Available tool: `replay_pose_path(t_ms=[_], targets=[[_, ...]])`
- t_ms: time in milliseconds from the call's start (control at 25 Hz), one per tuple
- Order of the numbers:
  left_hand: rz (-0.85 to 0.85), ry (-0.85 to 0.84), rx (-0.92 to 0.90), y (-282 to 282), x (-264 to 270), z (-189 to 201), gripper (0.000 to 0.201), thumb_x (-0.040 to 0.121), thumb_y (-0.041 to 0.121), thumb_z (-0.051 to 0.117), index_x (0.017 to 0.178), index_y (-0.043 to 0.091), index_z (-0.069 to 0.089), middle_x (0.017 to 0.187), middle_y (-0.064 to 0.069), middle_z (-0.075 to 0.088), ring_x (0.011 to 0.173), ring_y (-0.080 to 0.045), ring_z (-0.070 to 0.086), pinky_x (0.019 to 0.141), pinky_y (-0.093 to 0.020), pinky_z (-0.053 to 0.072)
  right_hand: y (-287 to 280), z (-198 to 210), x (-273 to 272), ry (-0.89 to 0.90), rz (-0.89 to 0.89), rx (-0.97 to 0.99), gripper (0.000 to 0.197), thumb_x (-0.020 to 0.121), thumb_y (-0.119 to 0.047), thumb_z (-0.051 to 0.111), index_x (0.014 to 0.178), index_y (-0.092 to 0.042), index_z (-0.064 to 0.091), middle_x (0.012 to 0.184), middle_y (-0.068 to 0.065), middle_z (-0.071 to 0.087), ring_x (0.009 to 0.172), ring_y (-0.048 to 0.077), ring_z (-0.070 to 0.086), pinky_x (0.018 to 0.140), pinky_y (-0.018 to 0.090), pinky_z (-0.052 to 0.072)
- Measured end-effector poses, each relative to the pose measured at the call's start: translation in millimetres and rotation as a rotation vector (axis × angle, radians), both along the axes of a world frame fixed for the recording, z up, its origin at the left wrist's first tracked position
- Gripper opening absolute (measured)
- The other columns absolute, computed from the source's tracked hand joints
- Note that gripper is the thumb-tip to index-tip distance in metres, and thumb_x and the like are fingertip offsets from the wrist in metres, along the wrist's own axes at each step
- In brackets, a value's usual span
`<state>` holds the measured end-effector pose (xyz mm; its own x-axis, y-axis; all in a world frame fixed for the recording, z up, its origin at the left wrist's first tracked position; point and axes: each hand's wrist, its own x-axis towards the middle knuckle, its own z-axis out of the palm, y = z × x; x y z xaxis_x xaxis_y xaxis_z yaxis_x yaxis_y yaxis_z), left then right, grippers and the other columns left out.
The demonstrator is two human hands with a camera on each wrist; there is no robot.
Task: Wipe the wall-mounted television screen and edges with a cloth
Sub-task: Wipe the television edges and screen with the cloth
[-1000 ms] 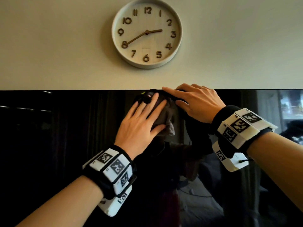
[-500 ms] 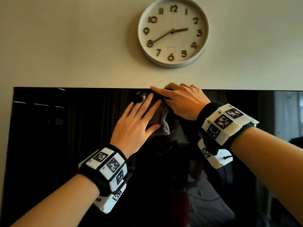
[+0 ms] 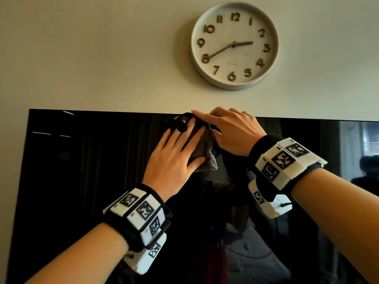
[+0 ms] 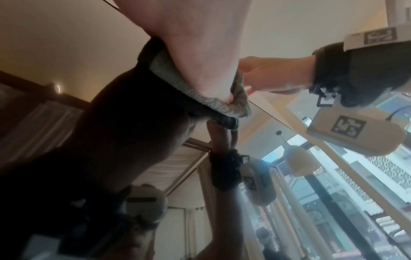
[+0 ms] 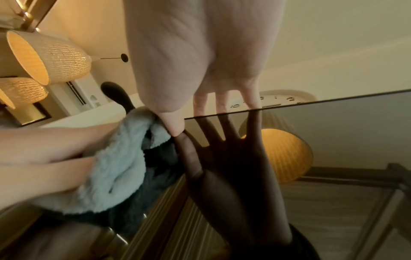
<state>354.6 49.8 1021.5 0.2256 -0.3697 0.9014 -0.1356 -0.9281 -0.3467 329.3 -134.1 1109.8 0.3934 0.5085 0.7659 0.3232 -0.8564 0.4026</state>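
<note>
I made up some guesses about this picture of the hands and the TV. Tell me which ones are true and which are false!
1. The left hand presses the cloth flat on the television screen. True.
2. The cloth is down at the bottom of the screen. False: it is near the top edge.
3. A round clock hangs on the wall above the television. True.
4. The right hand hangs by the person's side. False: it rests at the television's top edge, its thumb touching the cloth.
5. The screen is showing a cartoon. False: it is dark and only reflects the room.
</note>
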Motion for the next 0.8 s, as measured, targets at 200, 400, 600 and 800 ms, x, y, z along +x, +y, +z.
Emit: replay_pose_path(t_ms=[200,400,600,800], targets=[[0.064,-0.018,0.013,87.3,-7.3,-3.1,0.067,0.097,0.054,0.033,0.156,0.026,0.019,0.165,-0.001,0.015,0.151,-0.019,0.018,0.118,-0.04,0.026,10.4,0.0,-0.8,0.01,-0.035,-0.011,0.054,0.102,-0.039,0.034,0.147,-0.052,0.007,0.139,-0.004,0.045,0.117,0.025,0.048,0.086,0.039,0.042],[0.06,0.0,0.042,91.9,-6.7,0.0,0.067,0.098,0.054,0.031,0.157,0.026,0.016,0.166,-0.001,0.013,0.152,-0.02,0.016,0.12,-0.04,0.02,38.7,0.2,-9.1,0.057,-0.026,0.038,0.055,0.099,-0.042,0.037,0.147,-0.052,0.012,0.139,-0.004,0.045,0.12,0.026,0.048,0.09,0.044,0.043],[0.074,-0.011,0.076,124.2,-6.1,0.3,0.069,0.097,0.055,0.031,0.156,0.024,0.018,0.165,-0.003,0.018,0.147,-0.022,0.03,0.117,-0.038,0.024,95.6,6.4,-3.5,0.037,0.028,-0.034,0.056,0.1,-0.04,0.038,0.147,-0.052,0.01,0.141,-0.004,0.045,0.12,0.026,0.049,0.087,0.042,0.047],[0.088,0.05,0.013,183.6,-14.7,3.1,0.067,0.097,0.056,0.027,0.157,0.031,0.009,0.166,0.003,0.008,0.153,-0.015,0.007,0.12,-0.042,0.024,102.3,1.6,-1.6,0.039,-0.024,-0.05,0.059,0.1,-0.042,0.038,0.148,-0.051,0.005,0.14,-0.001,0.043,0.118,0.026,0.046,0.09,0.044,0.044]])
